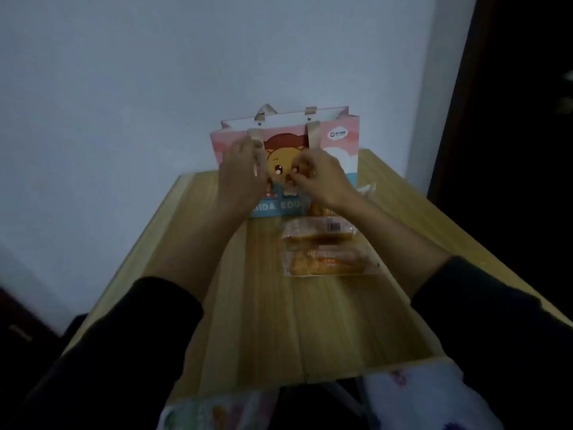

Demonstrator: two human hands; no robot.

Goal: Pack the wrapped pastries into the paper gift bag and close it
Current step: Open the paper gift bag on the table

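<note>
A pink and blue paper gift bag (338, 150) with a cartoon animal and beige ribbon handles stands open at the far end of the wooden table (263, 321). My left hand (240, 178) is in front of the bag's left side, fingers by the front ribbon handle. My right hand (322, 178) pinches a wrapped pastry in front of the bag's face; the pastry is mostly hidden by the fingers. Two wrapped pastries lie on the table below my right hand: one with a barcode label (319, 232) and a nearer one (328, 262).
A clear wrapper (367, 189) shows at the bag's right foot. A pale wall stands behind the table and a dark doorway (511, 119) on the right. Patterned cloth (418, 398) lies below the table's near edge.
</note>
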